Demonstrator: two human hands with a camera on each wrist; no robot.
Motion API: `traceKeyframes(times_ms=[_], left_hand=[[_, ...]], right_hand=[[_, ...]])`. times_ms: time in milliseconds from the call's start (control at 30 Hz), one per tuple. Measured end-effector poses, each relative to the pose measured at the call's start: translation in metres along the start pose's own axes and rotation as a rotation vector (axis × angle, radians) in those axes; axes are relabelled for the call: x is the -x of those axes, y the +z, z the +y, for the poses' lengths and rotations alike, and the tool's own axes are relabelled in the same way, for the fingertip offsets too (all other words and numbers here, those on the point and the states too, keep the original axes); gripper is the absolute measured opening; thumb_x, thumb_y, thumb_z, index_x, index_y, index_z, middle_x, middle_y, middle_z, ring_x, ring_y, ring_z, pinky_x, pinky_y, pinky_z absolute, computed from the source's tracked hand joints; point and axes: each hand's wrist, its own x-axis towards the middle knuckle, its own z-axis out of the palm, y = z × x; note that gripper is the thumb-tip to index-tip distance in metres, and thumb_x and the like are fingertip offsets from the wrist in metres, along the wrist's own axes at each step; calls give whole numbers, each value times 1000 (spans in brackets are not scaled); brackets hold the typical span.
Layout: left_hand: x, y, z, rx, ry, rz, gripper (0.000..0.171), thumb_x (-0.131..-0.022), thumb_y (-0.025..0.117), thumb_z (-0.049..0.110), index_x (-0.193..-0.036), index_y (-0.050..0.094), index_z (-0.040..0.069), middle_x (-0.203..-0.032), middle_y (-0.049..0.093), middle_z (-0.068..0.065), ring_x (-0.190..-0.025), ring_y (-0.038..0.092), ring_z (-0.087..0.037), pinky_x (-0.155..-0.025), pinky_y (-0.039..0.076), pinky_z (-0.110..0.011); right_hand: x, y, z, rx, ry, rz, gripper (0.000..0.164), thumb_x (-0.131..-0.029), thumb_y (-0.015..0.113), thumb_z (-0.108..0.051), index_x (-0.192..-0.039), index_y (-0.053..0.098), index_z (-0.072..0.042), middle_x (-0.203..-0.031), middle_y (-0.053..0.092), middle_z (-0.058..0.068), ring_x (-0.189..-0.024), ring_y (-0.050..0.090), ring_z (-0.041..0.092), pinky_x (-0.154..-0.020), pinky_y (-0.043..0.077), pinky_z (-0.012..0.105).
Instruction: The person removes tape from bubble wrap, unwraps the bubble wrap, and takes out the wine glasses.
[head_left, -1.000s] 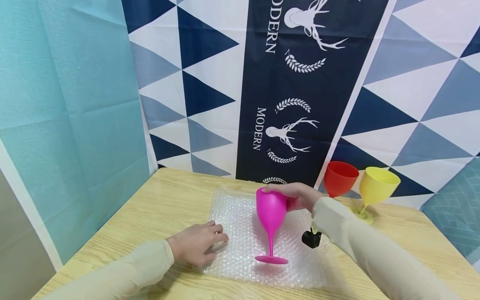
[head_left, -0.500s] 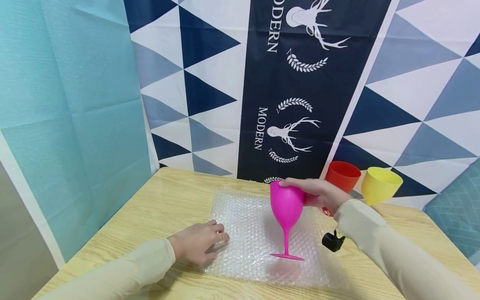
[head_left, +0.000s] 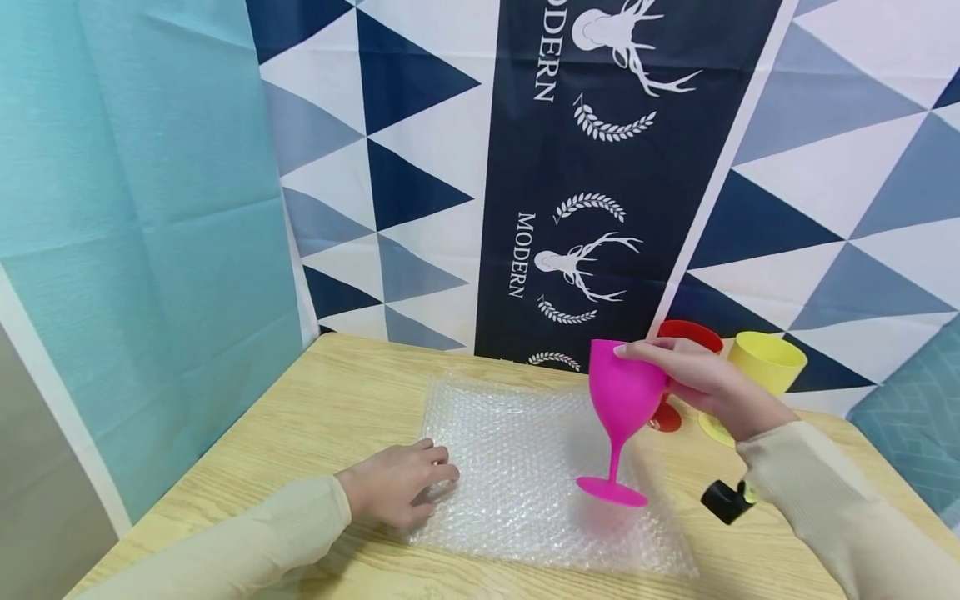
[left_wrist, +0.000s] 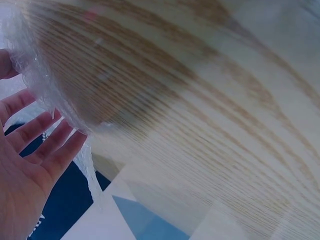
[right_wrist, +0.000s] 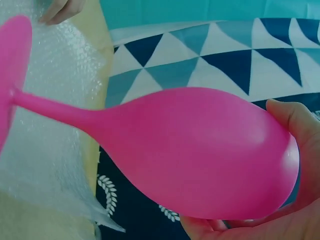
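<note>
My right hand (head_left: pixel 701 379) grips a bright pink goblet (head_left: pixel 626 392) by its bowl near the rim, thumb on one side and fingers on the other. It is held a little tilted, its round foot over the right part of a sheet of bubble wrap (head_left: pixel 510 475). In the right wrist view the goblet's bowl (right_wrist: pixel 200 155) fills the middle, stem pointing left. My left hand (head_left: pixel 397 487) rests on the sheet's left edge with fingers spread. The left wrist view shows its fingers (left_wrist: pixel 60 155) loosely extended along the bubble wrap's edge (left_wrist: pixel 45 85).
A red goblet (head_left: pixel 690 332) and a yellow goblet (head_left: pixel 768 358) stand at the back right of the wooden table (head_left: pixel 360 392), partly hidden behind my right hand. A patterned cloth (head_left: pixel 420 167) hangs behind the table, and a turquoise one (head_left: pixel 150 208) at the left.
My right hand has carried the pink goblet to the right across the bubble wrap and slightly up, its foot now swung leftward. The left hand has stayed in place.
</note>
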Motion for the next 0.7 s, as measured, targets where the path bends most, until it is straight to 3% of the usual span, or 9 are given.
traceKeyframes(times_ms=[133, 367, 533, 700], left_hand=[[-2, -1, -2, -1, 11, -8, 37, -85, 65, 32, -120, 58, 22, -110, 60, 4, -97, 52, -10, -85, 51, -24], [-5, -1, -6, -53, 60, -3, 37, -84, 67, 35, -118, 60, 22, -102, 59, 7, -92, 52, -7, -77, 49, -20], [-6, 0, -6, -68, 83, 2, 35, -85, 67, 37, -116, 60, 22, -98, 58, 8, -88, 50, -6, -70, 47, -19], [-5, -3, -9, -96, 108, 22, 35, -85, 67, 37, -115, 60, 20, -97, 58, 6, -87, 52, -8, -72, 49, -20]], right_hand=[[13, -7, 7, 82, -50, 70, 72, -95, 60, -40, -146, 30, 2, -117, 57, -2, -108, 53, 16, -82, 56, 22], [39, -22, 12, 207, -70, 173, 88, -94, 60, -41, -151, 13, 5, -142, 39, 27, -123, 43, 38, -76, 55, 23], [55, -43, 26, 272, -82, 253, 86, -94, 61, -39, -149, 14, 8, -139, 39, 29, -114, 48, 32, -71, 56, 24], [61, -63, 45, 262, -62, 314, 86, -95, 60, -38, -149, 12, 9, -125, 47, 13, -99, 49, 9, -70, 55, 22]])
